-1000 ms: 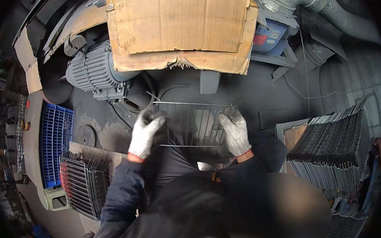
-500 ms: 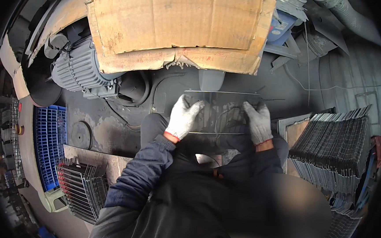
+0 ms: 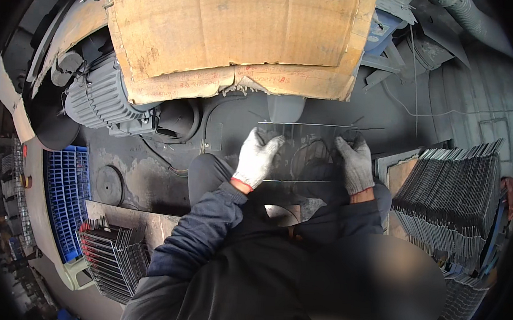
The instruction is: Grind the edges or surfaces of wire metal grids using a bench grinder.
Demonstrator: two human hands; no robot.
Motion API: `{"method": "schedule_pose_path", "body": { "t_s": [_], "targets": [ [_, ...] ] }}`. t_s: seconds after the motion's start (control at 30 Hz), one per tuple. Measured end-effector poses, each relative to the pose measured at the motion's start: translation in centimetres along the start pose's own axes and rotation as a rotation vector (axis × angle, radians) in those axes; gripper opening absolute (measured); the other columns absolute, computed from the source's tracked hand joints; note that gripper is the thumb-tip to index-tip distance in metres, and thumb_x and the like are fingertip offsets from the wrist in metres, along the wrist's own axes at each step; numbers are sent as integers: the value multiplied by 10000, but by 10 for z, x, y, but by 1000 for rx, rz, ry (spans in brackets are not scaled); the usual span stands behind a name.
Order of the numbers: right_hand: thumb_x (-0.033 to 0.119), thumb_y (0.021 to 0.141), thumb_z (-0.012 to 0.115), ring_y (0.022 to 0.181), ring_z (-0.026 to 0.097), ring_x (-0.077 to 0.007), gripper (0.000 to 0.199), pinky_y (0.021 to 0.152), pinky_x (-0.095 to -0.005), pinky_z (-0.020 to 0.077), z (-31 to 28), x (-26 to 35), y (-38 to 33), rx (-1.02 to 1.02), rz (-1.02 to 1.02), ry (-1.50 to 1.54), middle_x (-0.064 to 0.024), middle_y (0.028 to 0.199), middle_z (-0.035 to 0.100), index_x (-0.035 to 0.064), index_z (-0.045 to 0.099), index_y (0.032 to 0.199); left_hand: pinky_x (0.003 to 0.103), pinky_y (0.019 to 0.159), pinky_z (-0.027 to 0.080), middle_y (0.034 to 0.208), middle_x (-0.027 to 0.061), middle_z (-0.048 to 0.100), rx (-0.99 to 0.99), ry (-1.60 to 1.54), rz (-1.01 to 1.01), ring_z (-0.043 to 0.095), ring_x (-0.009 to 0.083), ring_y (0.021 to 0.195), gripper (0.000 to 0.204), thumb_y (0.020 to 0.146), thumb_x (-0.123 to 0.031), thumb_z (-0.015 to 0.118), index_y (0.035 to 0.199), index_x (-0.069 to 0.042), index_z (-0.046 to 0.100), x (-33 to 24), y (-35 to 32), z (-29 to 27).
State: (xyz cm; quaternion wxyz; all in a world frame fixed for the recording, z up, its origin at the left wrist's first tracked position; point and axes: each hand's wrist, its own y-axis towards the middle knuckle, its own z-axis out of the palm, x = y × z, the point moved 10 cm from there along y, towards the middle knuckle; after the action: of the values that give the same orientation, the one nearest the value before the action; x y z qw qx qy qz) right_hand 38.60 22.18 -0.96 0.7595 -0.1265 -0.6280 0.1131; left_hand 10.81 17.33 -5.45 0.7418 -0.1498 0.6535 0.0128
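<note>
In front of my knees, a thin see-through wire rack (image 3: 306, 124) is held level between both hands. Its far and near edges show as bright straight wires, while the middle is hard to make out against the dark floor. My left hand (image 3: 258, 159), in a white knit glove with a red cuff, grips the left side with the thumb on top. On the opposite side my right hand (image 3: 356, 162), gloved the same way, is closed on the rack's right edge. The fingers underneath are hidden. Just beyond the far wire is a grey machine part (image 3: 286, 107).
Torn cardboard (image 3: 236, 28) overhangs the far side. A grey motor (image 3: 106, 96) stands far left. Dark wire racks are stacked at right (image 3: 444, 203); a smaller stack (image 3: 112, 260) sits at left near a blue plastic crate (image 3: 65, 200). Cables cross the dirty floor.
Both hands have shifted a little to the right together with the rack. The far wire's right end now reaches past my right hand.
</note>
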Motion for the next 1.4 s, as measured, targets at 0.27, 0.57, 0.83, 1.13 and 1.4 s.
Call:
{"method": "schedule_pose_path", "body": {
  "t_s": [0.27, 0.57, 0.83, 1.13, 1.4],
  "targets": [
    [76, 1010, 724, 969, 659, -121, 186, 908, -296, 550, 108, -43, 2, 173, -56, -92, -25, 1095, 736, 40, 706, 1192, 273, 662, 564, 902, 49, 700, -166, -117, -72, 654, 118, 726, 145, 1026, -109, 720, 1104, -39, 618, -15, -26, -109],
    [75, 1020, 707, 948, 666, -129, 192, 904, -316, 556, 20, 5, -1, 38, 5, -112, -26, 1083, 744, 27, 701, 1206, 277, 721, 545, 970, 46, 724, -75, 70, 11, 658, 116, 831, 244, 1000, -152, 775, 1134, -2, 638, -12, -11, -29],
    [82, 1012, 714, 1035, 672, -141, 246, 956, -308, 536, 94, -34, 3, 227, 0, -203, -42, 1159, 752, 18, 714, 1249, 301, 596, 563, 898, 58, 703, -131, 35, -265, 664, 127, 716, 295, 985, -181, 790, 1117, 4, 602, -26, -28, -95],
    [107, 1026, 688, 954, 668, -112, 275, 825, -276, 557, 36, 7, -46, 241, 173, -208, -30, 1118, 732, 19, 684, 1286, 316, 566, 578, 890, 34, 672, -13, -214, -492, 652, 148, 653, 210, 1016, -171, 731, 1176, -61, 650, -13, -32, -44],
    [175, 1035, 700, 867, 676, -96, 208, 731, -254, 541, 89, -41, -35, 387, 286, -33, -9, 1034, 754, 38, 745, 1186, 416, 651, 638, 979, 93, 716, 131, -469, -598, 731, 236, 774, 241, 1006, -143, 713, 1228, -77, 647, -23, -47, -94]
  ]
}}
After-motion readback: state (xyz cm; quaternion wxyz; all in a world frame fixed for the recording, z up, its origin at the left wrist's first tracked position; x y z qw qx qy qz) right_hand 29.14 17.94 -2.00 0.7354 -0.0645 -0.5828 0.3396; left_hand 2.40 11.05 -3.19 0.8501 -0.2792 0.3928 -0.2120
